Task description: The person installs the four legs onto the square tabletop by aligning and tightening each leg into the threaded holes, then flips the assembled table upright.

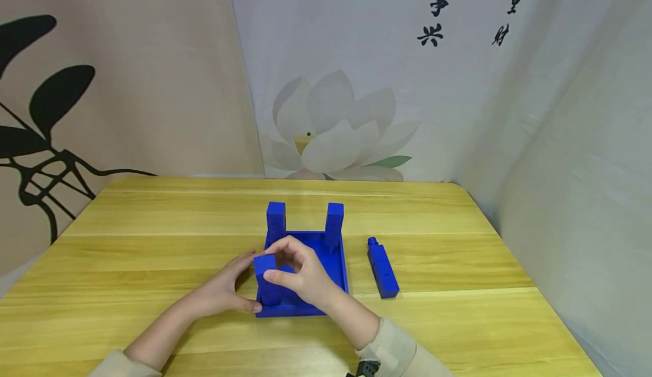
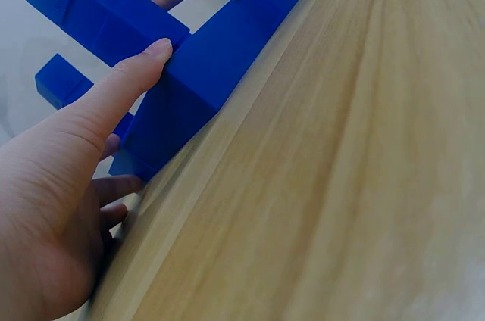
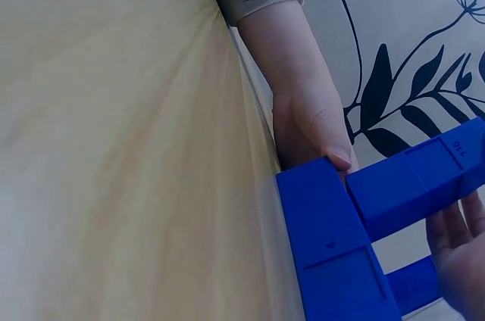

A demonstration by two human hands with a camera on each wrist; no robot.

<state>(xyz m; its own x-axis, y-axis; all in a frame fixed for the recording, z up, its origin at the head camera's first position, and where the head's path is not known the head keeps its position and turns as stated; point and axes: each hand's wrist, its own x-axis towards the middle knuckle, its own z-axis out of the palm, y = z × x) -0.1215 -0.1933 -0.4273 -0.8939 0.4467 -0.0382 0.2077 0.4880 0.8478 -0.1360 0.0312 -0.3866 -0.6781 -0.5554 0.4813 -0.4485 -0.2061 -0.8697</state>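
Observation:
A blue square base (image 1: 300,310) with a raised rim lies on the table, posts rising from three of its corners. My left hand (image 1: 216,296) holds the near left corner, its thumb on the front edge and the other fingers along the left side. With thumb and fingers, my right hand (image 1: 308,275) pinches the near left post (image 1: 269,289), which stands upright at that corner. The left wrist view shows the left thumb (image 2: 125,86) pressing the base beside this post (image 2: 106,14). In the right wrist view the post (image 3: 420,177) bears small raised marks. Its foot is hidden inside the rim.
Two more blue posts, left (image 1: 276,221) and right (image 1: 334,224), stand at the base's far corners. A loose blue post (image 1: 383,272) with a round knobbed end lies to the right. The wooden table (image 1: 458,320) ends at a printed curtain (image 1: 356,54) behind.

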